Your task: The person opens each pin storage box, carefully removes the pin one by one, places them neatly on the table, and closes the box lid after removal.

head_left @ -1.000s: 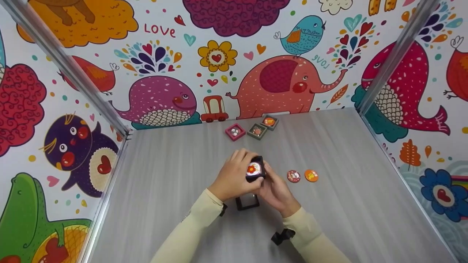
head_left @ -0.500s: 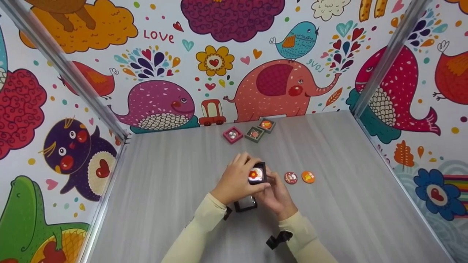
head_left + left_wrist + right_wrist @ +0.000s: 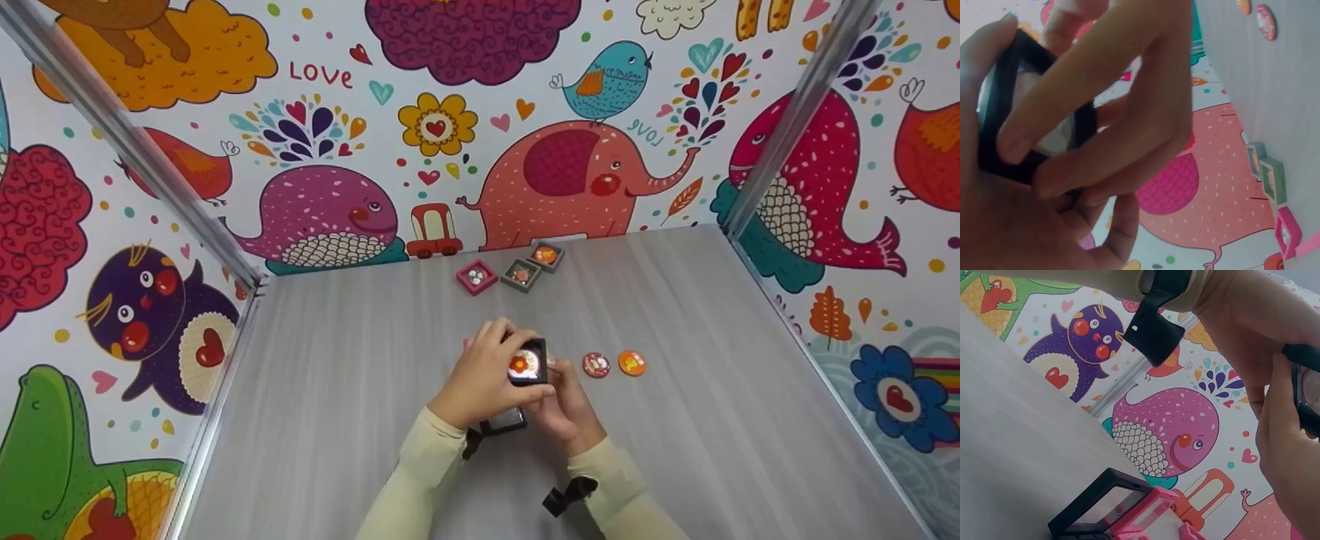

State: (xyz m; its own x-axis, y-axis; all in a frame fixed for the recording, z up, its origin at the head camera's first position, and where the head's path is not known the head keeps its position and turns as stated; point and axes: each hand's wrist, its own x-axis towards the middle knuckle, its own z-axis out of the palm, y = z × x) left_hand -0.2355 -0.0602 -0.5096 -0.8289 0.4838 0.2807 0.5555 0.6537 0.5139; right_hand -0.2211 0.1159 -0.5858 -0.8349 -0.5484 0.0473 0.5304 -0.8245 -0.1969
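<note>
In the head view my left hand (image 3: 484,371) grips a small square black display frame (image 3: 541,366), fingers over its far edge and thumb along its near edge. Inside it shows a round white badge (image 3: 525,364) with a red flower. My right hand (image 3: 568,405) holds the frame from the right and beneath, its fingertips at the frame's side and partly hidden. Fingers wrap across the black frame (image 3: 999,121) in the left wrist view. A second black frame (image 3: 504,423) rests on the table under the hands, and stands opened in the right wrist view.
Two round badges, one red (image 3: 596,365) and one orange (image 3: 632,363), lie right of the hands. Toward the back wall sit a pink frame (image 3: 477,277), a green frame (image 3: 520,275) and a grey frame (image 3: 548,256). Another pink frame (image 3: 1148,509) stands beside the opened black one.
The held frame has turned and tipped slightly, with both hands staying on it. The head view has shifted a little. Badges and frames on the table stay put.
</note>
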